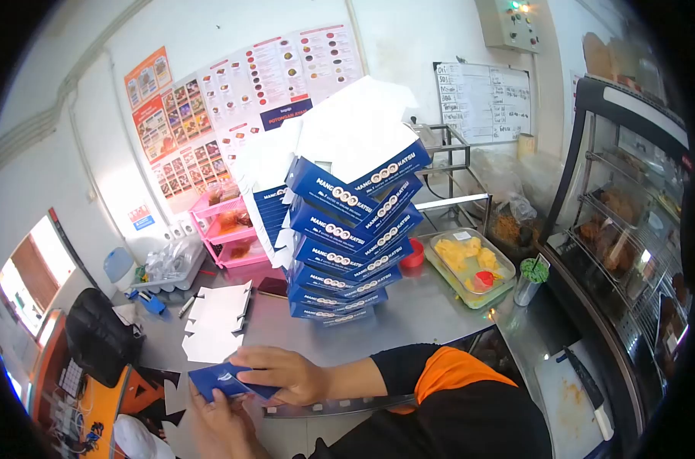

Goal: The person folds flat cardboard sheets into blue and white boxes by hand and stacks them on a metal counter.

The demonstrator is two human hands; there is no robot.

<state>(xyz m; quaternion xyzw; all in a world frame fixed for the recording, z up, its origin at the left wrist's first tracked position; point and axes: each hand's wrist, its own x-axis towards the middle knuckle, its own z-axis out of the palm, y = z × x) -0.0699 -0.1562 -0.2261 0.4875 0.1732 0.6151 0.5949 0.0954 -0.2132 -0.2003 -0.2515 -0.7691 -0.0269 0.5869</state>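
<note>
A blue box blank (224, 380) is pinched between both hands at the near edge of the steel desk (431, 310), low in the view. The right hand (282, 373) is curled over its top, fingers pressed down on the card, while the left hand (219, 419) is closed on it from beneath, apparently so that a panel can be creased. Flat white blanks (214, 321) are laid just beyond, within easy reach. Behind them a leaning stack of folded boxes (347, 237) is kept on the desk, nested to save room. A tray of yellow food (470, 264) is set further right.
</note>
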